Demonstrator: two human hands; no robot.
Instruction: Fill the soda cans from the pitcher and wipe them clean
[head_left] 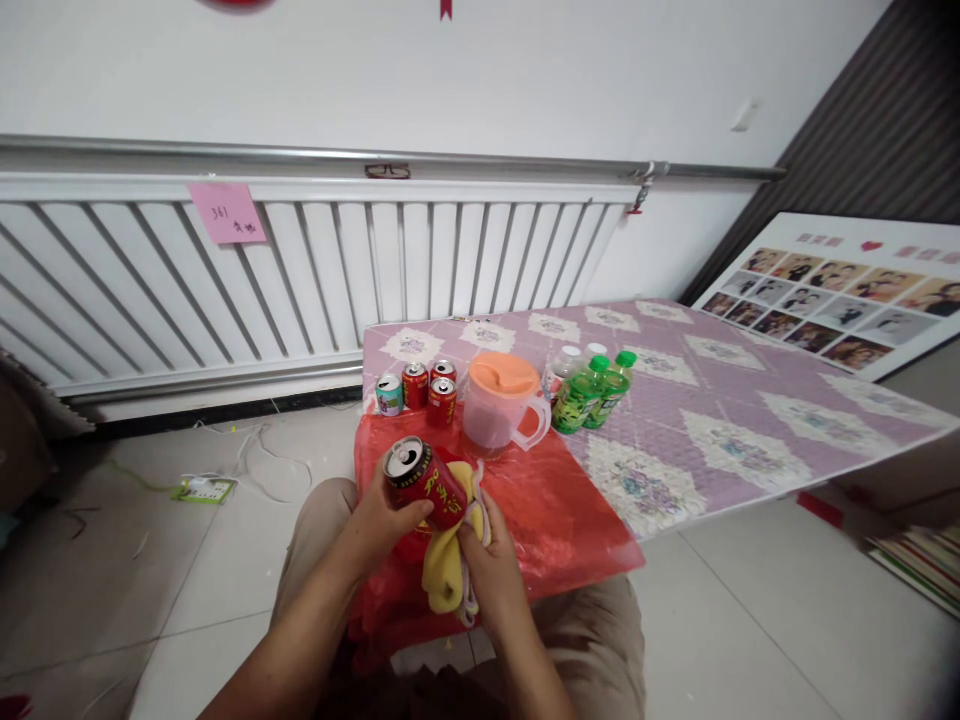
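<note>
A dark red drink can (435, 486) with yellow lettering is tilted in my left hand (384, 528), its opened top facing up and to the left. My right hand (491, 558) is closed on a yellow cloth (448, 570) with a pale purple edge, and part of the cloth presses against the can's lower right side. Beneath both hands lies a red plastic sheet (555, 530). Just beyond them stand several small cans, among them a red can (442, 402) and a teal can (389, 396).
A pitcher (487, 415) with an orange lid stands behind my hands. Right of it are green-capped bottles (581, 398) and white-capped ones on a purple floral tablecloth (697, 400). A white radiator (420, 260) runs along the wall. A power strip (202, 490) with cables lies on the floor.
</note>
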